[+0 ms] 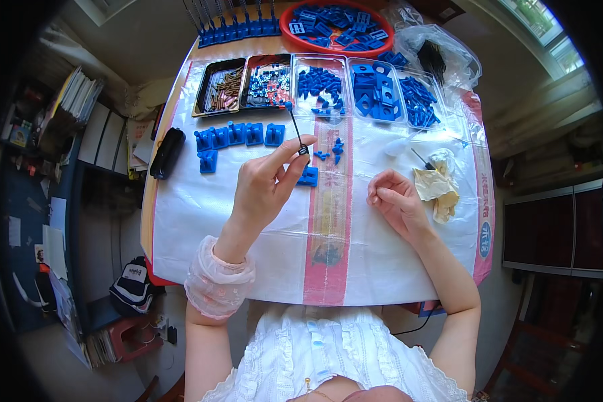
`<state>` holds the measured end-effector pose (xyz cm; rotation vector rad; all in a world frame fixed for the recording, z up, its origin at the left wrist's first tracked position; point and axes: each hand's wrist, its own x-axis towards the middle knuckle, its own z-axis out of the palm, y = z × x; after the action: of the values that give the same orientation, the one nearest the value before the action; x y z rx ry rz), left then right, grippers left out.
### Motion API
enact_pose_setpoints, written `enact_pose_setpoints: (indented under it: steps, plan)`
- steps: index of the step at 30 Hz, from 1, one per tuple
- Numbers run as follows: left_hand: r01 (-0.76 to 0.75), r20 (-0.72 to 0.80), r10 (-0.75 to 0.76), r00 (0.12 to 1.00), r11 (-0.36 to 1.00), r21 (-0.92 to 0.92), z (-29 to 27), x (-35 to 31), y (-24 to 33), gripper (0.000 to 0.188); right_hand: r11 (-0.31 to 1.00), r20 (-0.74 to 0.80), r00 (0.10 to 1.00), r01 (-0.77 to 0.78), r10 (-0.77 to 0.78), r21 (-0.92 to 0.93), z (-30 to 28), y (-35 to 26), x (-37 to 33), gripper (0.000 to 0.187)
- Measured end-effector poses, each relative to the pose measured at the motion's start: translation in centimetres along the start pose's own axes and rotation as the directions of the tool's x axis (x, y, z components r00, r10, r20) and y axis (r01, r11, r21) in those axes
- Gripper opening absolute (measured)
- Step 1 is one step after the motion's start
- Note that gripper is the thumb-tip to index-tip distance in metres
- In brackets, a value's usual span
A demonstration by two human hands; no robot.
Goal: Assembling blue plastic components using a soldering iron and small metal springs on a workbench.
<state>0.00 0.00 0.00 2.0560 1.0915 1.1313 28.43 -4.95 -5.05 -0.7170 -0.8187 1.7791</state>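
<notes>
My left hand point(264, 184) is raised over the table, pinching a black coil spring point(304, 150) with a long straight arm. That arm points up and away, ending in a small blue tip. Just beyond the fingers, partly hidden by them, lies a blue plastic base point(308, 177). Small blue plastic pieces point(338, 151) are scattered past it. My right hand point(400, 204) rests by the table's right half with its fingers curled together; whether anything is between them cannot be seen. Beside it are a crumpled cream cloth point(437, 187) and a thin dark-shafted tool point(420, 158).
Blue bases with posts point(236, 133) stand in a row at left, near a black case point(167, 153). Along the back are trays of screws point(224, 87), small metal parts point(268, 84) and blue pieces point(382, 90). Behind stand a red basin point(287, 30) and a rack of springs point(241, 32).
</notes>
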Motion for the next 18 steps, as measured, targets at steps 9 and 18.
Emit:
enact_pose_setpoints:
  steps: [9, 18]
  plan:
    - [0.046, -0.031, -0.047, 0.998, 0.999, -0.02, 0.09, -0.03, 0.4, 0.03, 0.999, -0.004, 1.0, -0.017, 0.018, 0.043, 0.49, -0.36, -0.05, 0.008]
    - [0.0, 0.0, 0.0, 1.0, 1.0, -0.001, -0.03, 0.01, 0.14, 0.03, 0.999, 0.03, 1.0, 0.005, -0.007, 0.049, -0.08, 0.08, 0.03, 0.009]
